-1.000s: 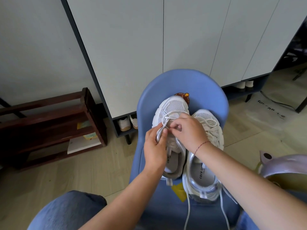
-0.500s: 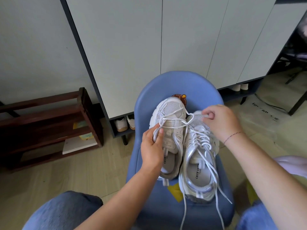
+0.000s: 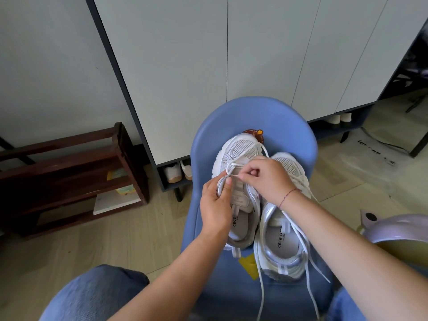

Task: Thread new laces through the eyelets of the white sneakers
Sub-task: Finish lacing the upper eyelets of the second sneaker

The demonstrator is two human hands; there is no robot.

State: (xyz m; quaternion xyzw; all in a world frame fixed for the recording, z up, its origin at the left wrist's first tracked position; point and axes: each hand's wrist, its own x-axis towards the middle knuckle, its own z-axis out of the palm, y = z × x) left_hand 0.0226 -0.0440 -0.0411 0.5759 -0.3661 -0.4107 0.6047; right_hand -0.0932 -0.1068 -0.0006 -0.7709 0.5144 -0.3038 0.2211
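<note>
L hand (image 3: pixel 215 205): pinching eyelet edge of white mesh sneaker (image 3: pixel 242 148) w/ thumb + fingers, on blue plastic chair (image 3: pixel 254 117). R hand (image 3: pixel 266 179): curled, nipping white flat lace (image 3: pixel 228 169) above same shoe's tongue.

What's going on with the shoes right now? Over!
Left hand grips eyelet flap of left sneaker. Right hand pinches lace over its tongue. Right sneaker already laced, ends trailing. Nothing blocking.
</note>
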